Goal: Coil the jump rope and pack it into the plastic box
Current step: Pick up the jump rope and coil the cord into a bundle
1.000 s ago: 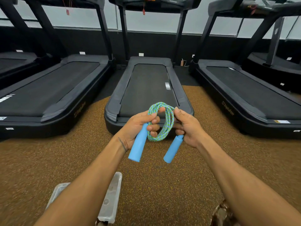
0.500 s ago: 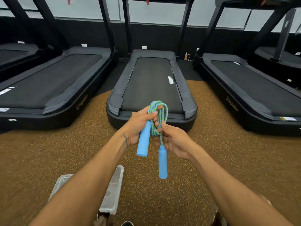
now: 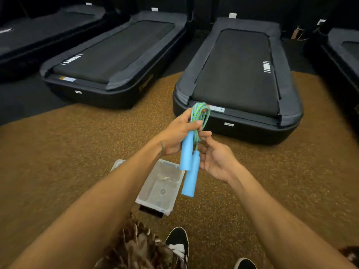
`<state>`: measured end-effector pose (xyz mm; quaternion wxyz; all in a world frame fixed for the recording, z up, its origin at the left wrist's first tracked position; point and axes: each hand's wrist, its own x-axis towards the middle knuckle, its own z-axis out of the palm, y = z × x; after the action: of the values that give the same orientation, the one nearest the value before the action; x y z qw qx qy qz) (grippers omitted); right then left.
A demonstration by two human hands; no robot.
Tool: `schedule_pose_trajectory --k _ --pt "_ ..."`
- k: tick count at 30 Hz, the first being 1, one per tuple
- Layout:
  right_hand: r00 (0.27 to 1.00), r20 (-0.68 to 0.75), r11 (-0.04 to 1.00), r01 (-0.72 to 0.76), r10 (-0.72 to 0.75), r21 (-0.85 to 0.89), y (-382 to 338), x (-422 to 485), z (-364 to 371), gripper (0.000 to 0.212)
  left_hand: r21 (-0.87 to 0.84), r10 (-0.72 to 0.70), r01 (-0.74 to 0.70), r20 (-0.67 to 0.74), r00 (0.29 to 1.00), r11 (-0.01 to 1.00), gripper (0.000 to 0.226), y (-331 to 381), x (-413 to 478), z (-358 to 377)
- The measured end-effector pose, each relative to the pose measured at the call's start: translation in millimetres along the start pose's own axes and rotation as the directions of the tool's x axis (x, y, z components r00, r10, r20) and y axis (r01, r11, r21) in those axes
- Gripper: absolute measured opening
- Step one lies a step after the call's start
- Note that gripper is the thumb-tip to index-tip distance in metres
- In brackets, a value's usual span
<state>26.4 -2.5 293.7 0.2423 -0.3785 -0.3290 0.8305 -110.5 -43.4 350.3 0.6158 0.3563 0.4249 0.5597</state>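
The jump rope (image 3: 200,115) is a green-blue braided cord gathered into a tight coil, with two light blue handles. My left hand (image 3: 177,133) grips the coil and the upper handle (image 3: 186,152). The second handle (image 3: 191,176) hangs lower, straight down. My right hand (image 3: 215,158) is beside it, fingertips touching the cord just above that handle, palm turned up. The clear plastic box (image 3: 169,204) lies open on the floor below my hands, partly hidden by my left forearm. I see nothing inside it.
Black treadmills (image 3: 239,74) stand in a row ahead, their rear ends close to my hands. The floor (image 3: 77,152) is brown speckled rubber. My black-and-white shoes (image 3: 178,243) are at the bottom, near the box.
The view has tilted down and left, bringing the box under my hands. The coil is squeezed narrower, and the second handle now hangs straight down beside my right hand.
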Motion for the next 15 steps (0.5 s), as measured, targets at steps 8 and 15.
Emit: schedule_pose_trajectory --k 8,15 --pt "0.99 0.076 0.985 -0.125 0.117 0.118 31.1 54.5 37.7 0.018 -0.018 -0.03 0.028 -0.109 0.994 0.999 0.039 -21.9 -8.2 -65.4" --pt "0.992 0.054 0.989 -0.119 0.115 0.088 43.8 102.1 71.7 0.021 0.038 -0.044 0.058 -0.304 0.952 0.998 0.032 -12.5 -1.6 -128.8"
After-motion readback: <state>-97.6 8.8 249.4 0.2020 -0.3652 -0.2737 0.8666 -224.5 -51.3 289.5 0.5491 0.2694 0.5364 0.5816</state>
